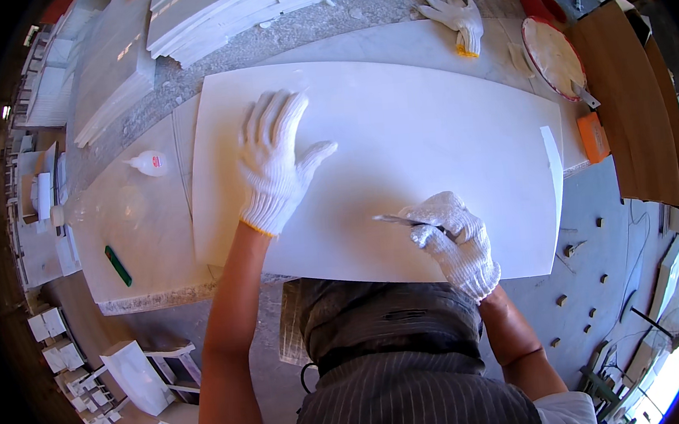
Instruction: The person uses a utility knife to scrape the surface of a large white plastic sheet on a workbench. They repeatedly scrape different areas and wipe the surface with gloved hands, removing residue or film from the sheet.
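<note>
I'm spreading my left hand (273, 161) open, fingers apart, over the left part of the white panel (397, 128), though I cannot tell how hard it is pressing, and I'm gripping a thin blade-like tool (396, 220) in my right hand (455, 243) above the panel's front edge. The panel is lying across the middle of the table (137, 228), its near right corner seemingly jutting past the table's front edge, so leaning there could be tipping or shifting it; a slip of the tool could be scratching its face or nicking my glove. The scraper (585, 95), resting at the rim of the paste bowl (554, 55) by the table's right edge, could be getting knocked off by a stray elbow. Counting, I'm seeing one panel, one tool in my grip, one scraper, one paste bowl, one orange box (593, 138) at the right edge, one spare glove (456, 19) toward the far edge, and, toward the left edge, one white squeeze bottle (148, 163) and one green cutter (118, 266)
</note>
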`<action>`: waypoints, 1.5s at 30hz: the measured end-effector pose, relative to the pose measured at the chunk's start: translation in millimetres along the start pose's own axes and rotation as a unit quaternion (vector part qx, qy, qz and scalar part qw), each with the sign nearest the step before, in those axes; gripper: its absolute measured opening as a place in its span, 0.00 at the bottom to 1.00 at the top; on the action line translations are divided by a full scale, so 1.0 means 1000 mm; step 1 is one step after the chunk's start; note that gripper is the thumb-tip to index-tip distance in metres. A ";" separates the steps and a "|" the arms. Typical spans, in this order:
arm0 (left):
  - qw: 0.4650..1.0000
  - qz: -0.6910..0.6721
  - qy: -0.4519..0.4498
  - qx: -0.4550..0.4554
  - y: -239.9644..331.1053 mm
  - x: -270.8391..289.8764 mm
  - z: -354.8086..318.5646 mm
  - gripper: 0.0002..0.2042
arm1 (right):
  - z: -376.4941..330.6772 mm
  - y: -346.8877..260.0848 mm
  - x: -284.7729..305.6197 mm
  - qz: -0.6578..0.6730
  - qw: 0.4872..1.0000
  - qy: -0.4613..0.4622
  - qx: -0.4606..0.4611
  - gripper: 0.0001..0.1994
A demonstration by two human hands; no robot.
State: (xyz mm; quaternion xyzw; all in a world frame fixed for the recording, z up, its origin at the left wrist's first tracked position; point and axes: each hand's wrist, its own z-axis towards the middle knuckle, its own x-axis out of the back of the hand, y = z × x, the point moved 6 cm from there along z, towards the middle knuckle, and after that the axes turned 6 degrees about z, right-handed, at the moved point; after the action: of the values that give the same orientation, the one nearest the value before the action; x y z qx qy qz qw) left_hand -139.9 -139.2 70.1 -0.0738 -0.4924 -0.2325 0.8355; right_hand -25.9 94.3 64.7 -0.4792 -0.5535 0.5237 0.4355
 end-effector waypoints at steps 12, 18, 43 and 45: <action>0.997 0.076 -0.024 -0.018 -0.030 -0.072 0.093 0.35 | 0.012 -0.015 -0.004 -0.121 0.987 -0.027 0.104 0.17; 0.978 -0.117 -0.044 -0.167 0.031 -0.030 0.064 0.28 | 0.024 -0.047 -0.009 -0.263 0.942 -0.017 0.209 0.23; 0.986 0.023 -0.022 0.164 -0.040 -0.016 0.009 0.21 | 0.138 -0.004 0.012 -0.345 0.924 0.126 0.108 0.19; 0.986 0.039 -0.013 0.160 -0.044 -0.014 0.008 0.21 | 0.155 -0.008 0.003 -0.369 0.917 0.106 0.109 0.17</action>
State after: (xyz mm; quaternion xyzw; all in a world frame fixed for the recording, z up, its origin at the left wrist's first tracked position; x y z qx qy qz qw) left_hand -171.7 -170.6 57.5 0.0384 -0.5309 -0.1174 0.8384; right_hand -179.5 72.1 61.1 -0.2430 -0.5814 0.3291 0.7033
